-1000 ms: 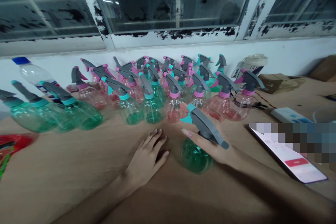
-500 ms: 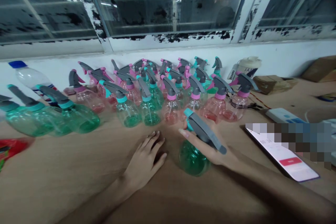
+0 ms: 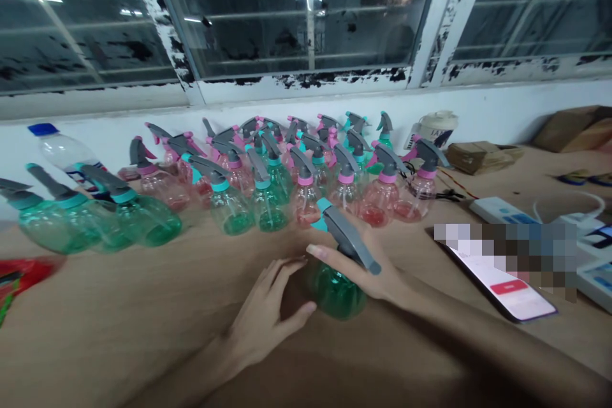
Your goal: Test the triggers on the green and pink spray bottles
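A green spray bottle [image 3: 340, 293] with a grey and teal trigger head stands on the table in front of me. My right hand [image 3: 368, 268] is wrapped around its neck from the right, thumb across the near side; the far fingers are hidden behind the bottle. Just left of the bottle is my left hand [image 3: 268, 309], fingers apart and curved towards the green body, holding nothing. Whether its fingertips touch the bottle I cannot tell. Beyond both hands, several pink spray bottles [image 3: 380, 201] and green spray bottles [image 3: 270, 207] stand in close rows.
More green spray bottles [image 3: 153, 217] lean at the left beside a clear bottle with a blue cap [image 3: 67, 150]. A red packet [image 3: 29, 274] lies at the left edge. A phone [image 3: 521, 299], a white power strip [image 3: 502, 210], a jar [image 3: 437, 127] and brown cardboard [image 3: 482, 156] are at the right.
My left hand has lifted from the tabletop and turned, its thumb and fingers nearing the green spray bottle. My right hand and the bottle have shifted slightly left, still together. The view has turned a little right.
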Action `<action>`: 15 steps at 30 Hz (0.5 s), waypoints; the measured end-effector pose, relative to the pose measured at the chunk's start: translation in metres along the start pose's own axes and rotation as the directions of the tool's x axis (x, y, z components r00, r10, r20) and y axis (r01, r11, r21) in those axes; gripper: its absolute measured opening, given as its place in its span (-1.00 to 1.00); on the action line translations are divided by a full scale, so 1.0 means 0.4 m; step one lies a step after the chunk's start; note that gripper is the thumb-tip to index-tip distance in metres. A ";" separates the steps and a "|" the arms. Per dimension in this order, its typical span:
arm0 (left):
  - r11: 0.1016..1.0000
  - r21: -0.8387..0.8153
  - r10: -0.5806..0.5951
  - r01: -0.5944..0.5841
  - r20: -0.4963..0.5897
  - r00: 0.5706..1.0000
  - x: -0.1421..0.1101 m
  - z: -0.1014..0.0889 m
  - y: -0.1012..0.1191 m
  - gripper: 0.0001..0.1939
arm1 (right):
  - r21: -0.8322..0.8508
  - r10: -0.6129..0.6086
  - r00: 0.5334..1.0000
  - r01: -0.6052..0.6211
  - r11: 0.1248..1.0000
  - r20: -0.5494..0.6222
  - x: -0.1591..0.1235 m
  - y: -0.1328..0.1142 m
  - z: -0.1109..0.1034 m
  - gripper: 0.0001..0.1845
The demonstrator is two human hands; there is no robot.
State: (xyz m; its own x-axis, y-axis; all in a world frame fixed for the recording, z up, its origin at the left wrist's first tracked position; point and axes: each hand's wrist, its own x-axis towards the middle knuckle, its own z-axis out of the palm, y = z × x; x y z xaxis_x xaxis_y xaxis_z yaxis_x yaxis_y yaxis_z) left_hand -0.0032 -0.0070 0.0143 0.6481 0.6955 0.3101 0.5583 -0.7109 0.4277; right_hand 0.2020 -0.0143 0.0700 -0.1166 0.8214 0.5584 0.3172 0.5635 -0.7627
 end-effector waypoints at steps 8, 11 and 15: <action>1.000 0.027 -0.011 0.010 0.013 1.000 -0.005 -0.017 0.067 -0.33 | 0.085 0.026 0.999 -0.029 0.996 0.036 -0.015 -0.032 0.024 -0.57; 1.000 0.002 -0.022 0.022 0.017 1.000 0.001 -0.028 0.088 -0.35 | 0.120 0.028 0.998 -0.034 0.992 0.056 -0.018 -0.042 0.036 -0.60; 0.998 -0.062 0.020 -0.019 0.008 1.000 0.016 -0.039 0.114 -0.54 | 0.113 -0.001 0.997 -0.008 0.994 0.080 -0.015 -0.053 0.048 -0.61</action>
State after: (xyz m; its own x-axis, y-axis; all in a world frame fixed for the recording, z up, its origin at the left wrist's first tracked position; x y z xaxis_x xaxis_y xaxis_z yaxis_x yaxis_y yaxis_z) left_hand 0.0183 -0.0335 0.0492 0.6629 0.6805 0.3121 0.5123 -0.7164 0.4737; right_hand 0.1779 -0.0295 0.0764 -0.1921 0.8250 0.5314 0.2102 0.5635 -0.7989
